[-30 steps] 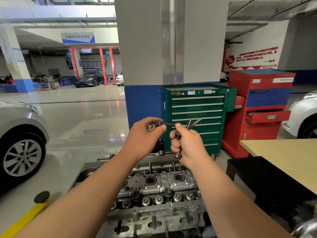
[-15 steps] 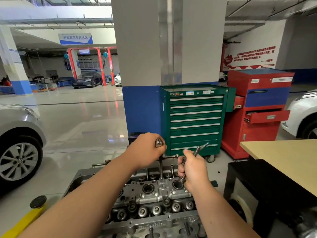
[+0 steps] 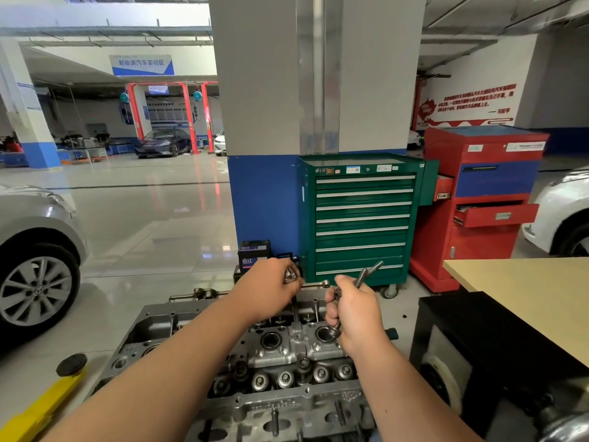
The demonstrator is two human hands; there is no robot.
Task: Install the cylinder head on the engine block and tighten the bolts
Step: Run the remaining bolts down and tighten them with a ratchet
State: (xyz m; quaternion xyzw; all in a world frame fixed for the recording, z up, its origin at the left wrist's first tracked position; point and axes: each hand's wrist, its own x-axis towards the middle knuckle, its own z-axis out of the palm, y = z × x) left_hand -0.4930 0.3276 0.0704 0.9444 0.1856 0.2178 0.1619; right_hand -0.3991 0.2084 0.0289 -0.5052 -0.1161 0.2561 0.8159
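The grey metal cylinder head [image 3: 280, 355] lies low in the middle, its valve springs and round bores facing up. My left hand [image 3: 271, 290] grips the head of a long bolt [image 3: 295, 306] that stands upright with its shank going down into the far side of the cylinder head. My right hand [image 3: 353, 309] holds a bundle of long head bolts [image 3: 366, 274]; their threaded ends stick up past my thumb and a washered head shows below my fingers.
A green tool cabinet [image 3: 363, 218] and a red one [image 3: 481, 202] stand behind the engine by a pillar. A wooden tabletop [image 3: 526, 291] over a black stand is at right. A yellow lift arm [image 3: 38, 406] and a silver car [image 3: 35, 250] are at left.
Both hands have dropped from chest height toward the cylinder head. The bolt in my left hand turned from lying across to standing upright with its tip in the head.
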